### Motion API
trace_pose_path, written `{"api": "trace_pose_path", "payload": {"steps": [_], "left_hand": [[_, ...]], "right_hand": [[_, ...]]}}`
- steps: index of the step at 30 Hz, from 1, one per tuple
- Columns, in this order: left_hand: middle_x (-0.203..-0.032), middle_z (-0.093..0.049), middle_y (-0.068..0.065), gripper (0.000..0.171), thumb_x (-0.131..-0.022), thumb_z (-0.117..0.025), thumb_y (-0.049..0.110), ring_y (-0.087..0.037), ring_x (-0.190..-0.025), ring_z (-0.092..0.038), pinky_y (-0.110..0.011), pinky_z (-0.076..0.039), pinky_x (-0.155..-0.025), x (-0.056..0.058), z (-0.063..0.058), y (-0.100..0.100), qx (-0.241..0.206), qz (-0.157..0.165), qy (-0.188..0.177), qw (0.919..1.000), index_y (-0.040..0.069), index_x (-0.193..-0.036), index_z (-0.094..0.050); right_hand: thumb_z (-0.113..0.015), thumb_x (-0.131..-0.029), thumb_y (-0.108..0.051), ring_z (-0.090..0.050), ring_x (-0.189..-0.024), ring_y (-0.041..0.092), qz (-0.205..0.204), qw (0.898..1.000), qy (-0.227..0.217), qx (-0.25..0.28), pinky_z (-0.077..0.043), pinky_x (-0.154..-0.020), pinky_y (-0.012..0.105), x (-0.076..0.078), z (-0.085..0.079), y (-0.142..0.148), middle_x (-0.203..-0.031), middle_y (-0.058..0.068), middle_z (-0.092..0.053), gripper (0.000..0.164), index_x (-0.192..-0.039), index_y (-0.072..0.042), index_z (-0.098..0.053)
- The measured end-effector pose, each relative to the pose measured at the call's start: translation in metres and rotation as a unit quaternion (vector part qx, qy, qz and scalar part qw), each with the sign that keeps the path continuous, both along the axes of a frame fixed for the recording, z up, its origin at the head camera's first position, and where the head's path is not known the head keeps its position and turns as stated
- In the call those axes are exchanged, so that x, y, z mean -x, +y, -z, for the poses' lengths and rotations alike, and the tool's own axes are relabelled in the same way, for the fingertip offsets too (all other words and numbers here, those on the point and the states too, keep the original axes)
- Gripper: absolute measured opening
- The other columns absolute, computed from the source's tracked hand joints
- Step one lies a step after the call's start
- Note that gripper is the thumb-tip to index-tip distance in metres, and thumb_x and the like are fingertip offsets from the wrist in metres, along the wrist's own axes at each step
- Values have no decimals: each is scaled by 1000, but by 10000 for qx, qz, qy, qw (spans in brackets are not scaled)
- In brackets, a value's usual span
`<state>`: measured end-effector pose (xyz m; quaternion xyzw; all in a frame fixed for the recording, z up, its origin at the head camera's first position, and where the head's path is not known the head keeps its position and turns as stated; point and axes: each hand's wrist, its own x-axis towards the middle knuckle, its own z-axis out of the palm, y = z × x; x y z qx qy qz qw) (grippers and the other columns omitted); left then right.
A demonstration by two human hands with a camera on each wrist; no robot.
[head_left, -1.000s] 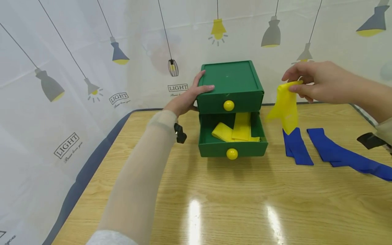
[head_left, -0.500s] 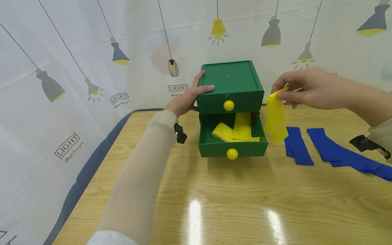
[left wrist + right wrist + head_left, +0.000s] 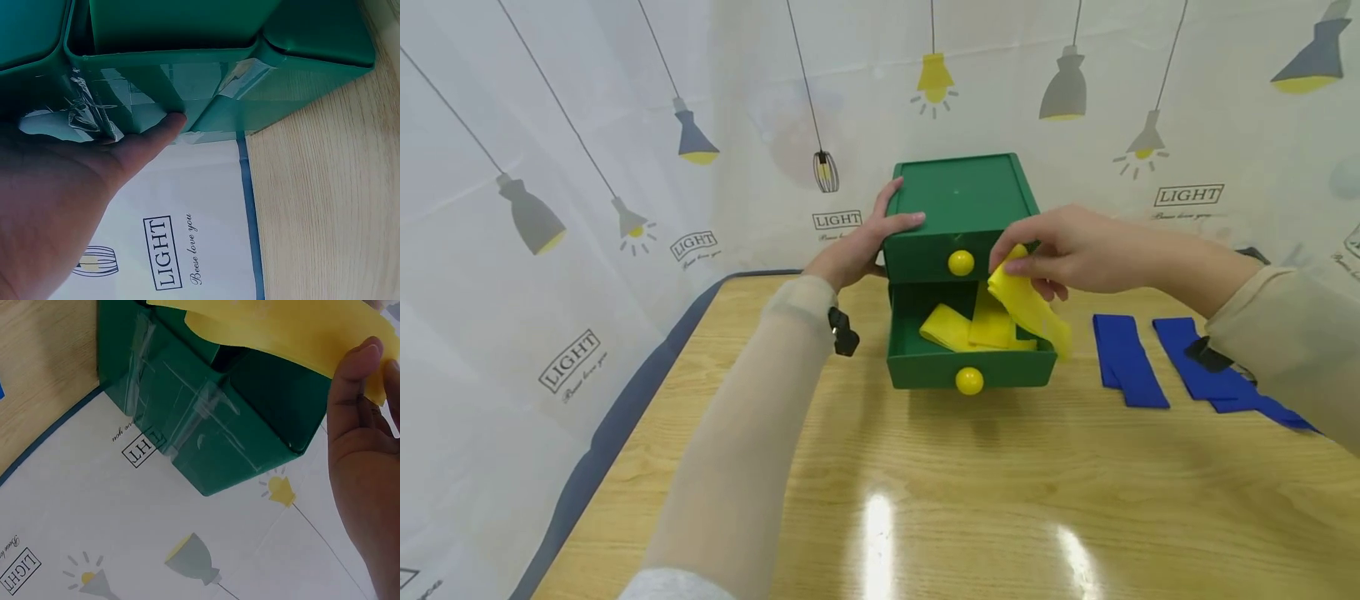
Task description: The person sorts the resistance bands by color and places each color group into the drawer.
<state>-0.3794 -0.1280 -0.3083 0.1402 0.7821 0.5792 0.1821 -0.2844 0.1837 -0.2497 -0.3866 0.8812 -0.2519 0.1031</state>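
Note:
A green two-drawer unit [image 3: 966, 192] with round yellow knobs stands at the table's far side. Its lower drawer [image 3: 917, 367] is pulled out and holds folded yellow strips [image 3: 947, 327]. My left hand [image 3: 861, 242] rests against the unit's upper left edge, fingers spread and fairly straight; the left wrist view shows one straight finger [image 3: 156, 137] along its taped side. Between thumb and fingers, my right hand [image 3: 1067, 250] pinches another soft yellow strip [image 3: 1028, 304]. That strip hangs over the right end of the open drawer, and in the right wrist view it crosses the unit's side.
Two blue strips lie on the wooden table [image 3: 962, 492] right of the unit: a short folded one [image 3: 1127, 360] and a longer one [image 3: 1206, 371], partly covered by my right forearm. A white sheet printed with lamps [image 3: 722, 192] hangs behind the table and along its left.
My right hand has moved left and down with the yellow strip, from above the blue strips to over the open drawer. My left hand stays at the unit's edge.

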Motion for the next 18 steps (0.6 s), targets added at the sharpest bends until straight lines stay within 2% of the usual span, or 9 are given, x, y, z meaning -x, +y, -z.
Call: {"api": "trace_pose_path", "payload": {"steps": [4,12,15,18], "left_hand": [[-181,0,0,89,-98,-60,61,-33,-157,-36,-68,-41,-119,1,1,0,42,8,25,10000,63,-162,1],[-181,0,1,88,-98,-61,62,-34,-158,-34,-67,-41,-120,4,1,0,89,8,37,10000,63,-162,0],[-181,0,1,88,-98,-60,62,-34,-159,-33,-68,-41,-120,4,2,0,79,9,32,10000,63,-162,0],[-181,0,1,88,-98,-60,62,-34,-158,-34,-68,-40,-120,4,2,-1,59,15,35,10000,63,-162,1]], "right_hand": [[-57,-111,-16,-63,-66,16,-267,9994,-222,-3,-59,-64,32,2,10,-14,-75,2,-65,21,-129,-18,-67],[-60,-110,-19,-69,-72,15,-398,9974,-546,-256,-61,-73,31,7,28,-34,-81,2,-72,20,-127,-12,-68],[-60,-110,-18,-68,-71,17,-348,9957,-776,-359,-60,-72,31,8,32,-41,-79,3,-72,19,-125,-9,-68],[-60,-110,-19,-63,-65,18,-343,9950,-815,-469,-57,-69,31,10,36,-47,-73,3,-67,19,-123,-9,-68]]}}
